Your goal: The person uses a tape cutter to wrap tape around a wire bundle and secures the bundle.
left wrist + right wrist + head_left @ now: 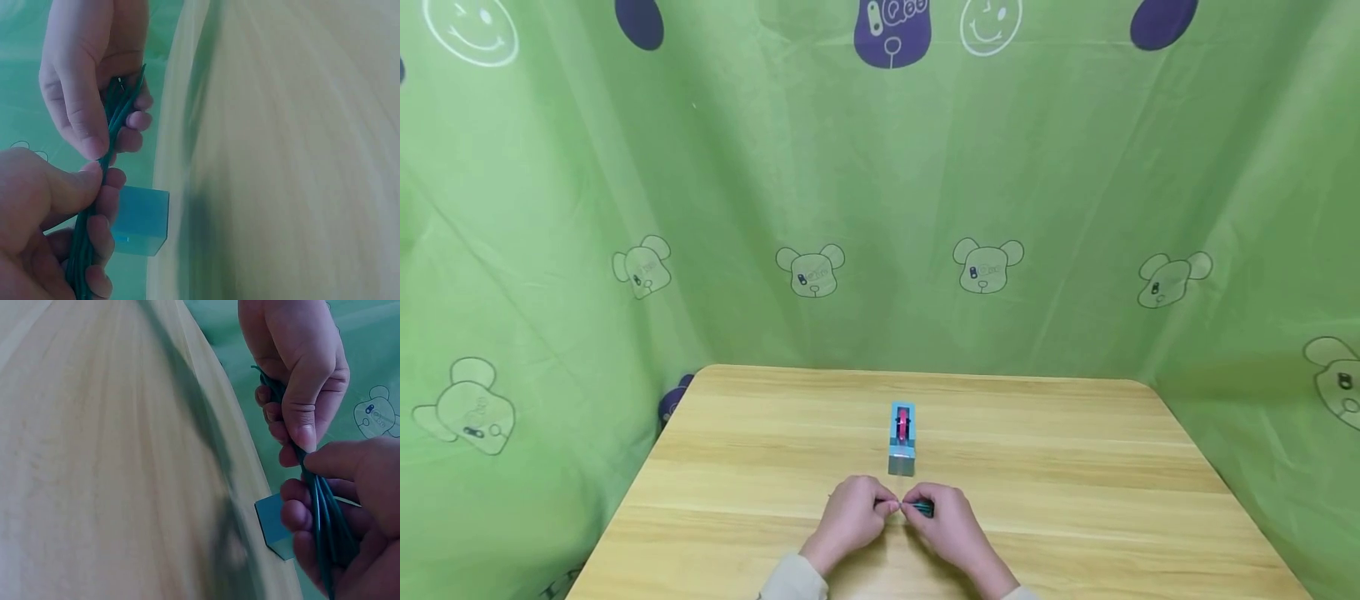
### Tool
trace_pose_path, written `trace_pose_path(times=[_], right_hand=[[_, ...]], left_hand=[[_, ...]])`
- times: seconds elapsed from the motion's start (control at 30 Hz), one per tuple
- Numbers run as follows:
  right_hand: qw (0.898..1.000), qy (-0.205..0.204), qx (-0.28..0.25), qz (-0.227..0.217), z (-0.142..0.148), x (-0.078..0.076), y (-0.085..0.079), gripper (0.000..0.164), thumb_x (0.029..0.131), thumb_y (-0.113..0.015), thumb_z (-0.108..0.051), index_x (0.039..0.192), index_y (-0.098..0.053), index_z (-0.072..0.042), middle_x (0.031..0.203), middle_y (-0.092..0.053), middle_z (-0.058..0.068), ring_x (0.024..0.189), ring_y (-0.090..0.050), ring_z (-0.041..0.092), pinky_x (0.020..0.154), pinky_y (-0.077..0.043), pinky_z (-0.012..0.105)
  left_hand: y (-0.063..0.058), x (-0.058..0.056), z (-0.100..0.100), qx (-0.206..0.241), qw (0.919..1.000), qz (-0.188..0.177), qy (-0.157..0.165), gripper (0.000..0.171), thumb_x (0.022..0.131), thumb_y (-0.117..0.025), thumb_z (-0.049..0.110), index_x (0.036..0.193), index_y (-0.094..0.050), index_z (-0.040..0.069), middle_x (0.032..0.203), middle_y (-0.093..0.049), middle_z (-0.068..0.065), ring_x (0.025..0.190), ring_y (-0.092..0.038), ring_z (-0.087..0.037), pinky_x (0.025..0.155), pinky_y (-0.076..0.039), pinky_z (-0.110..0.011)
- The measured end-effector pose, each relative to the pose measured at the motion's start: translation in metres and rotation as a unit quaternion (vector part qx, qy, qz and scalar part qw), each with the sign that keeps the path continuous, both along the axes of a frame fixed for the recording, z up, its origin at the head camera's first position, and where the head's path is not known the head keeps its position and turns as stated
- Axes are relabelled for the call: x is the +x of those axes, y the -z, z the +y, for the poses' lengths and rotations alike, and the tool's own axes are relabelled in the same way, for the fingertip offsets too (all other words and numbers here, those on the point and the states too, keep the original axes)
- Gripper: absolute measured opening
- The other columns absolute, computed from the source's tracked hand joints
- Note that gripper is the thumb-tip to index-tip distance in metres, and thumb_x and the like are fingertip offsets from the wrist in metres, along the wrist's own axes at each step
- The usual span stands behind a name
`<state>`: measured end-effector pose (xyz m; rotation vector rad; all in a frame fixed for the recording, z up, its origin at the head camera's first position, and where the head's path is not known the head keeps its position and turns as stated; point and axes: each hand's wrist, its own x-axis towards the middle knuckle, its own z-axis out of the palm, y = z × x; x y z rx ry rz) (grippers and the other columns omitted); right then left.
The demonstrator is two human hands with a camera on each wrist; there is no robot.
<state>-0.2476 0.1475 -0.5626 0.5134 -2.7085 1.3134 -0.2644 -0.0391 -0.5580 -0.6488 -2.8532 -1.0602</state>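
Note:
A folded bundle of thin dark green cord runs between both hands above the table. My left hand pinches it between thumb and fingertips, with strands lying inside the curled fingers. Close beside it, my right hand grips the bundle's other part, and several parallel strands show across its palm in the right wrist view. The thumbs nearly meet at the bundle's narrow middle. Short loops and a loose end stick out past the fingers. Just beyond the hands stands a light blue tape dispenser with a pink reel.
The pale wooden table has rounded far corners. A green curtain printed with bear heads and smiling faces hangs close behind it and along both sides.

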Motion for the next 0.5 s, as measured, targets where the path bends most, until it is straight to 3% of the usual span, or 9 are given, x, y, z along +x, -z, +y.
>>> trace_pose_path(times=[0.5], right_hand=[[0.998, 0.024, -0.03, 0.05, -0.005, 0.0, 0.012, 0.009, 0.085, -0.078, -0.012, 0.083, -0.074, -0.02, 0.082, -0.07, -0.014, 0.081, -0.067, 0.007, 0.076, -0.056, 0.03]], left_hand=[[-0.002, 0.0, -0.001, 0.006, 0.9994, -0.034, -0.001, 0.006, 0.088, -0.074, 0.019, 0.088, -0.079, 0.02, 0.087, -0.07, 0.011, 0.077, -0.06, -0.004, 0.074, -0.052, -0.033]])
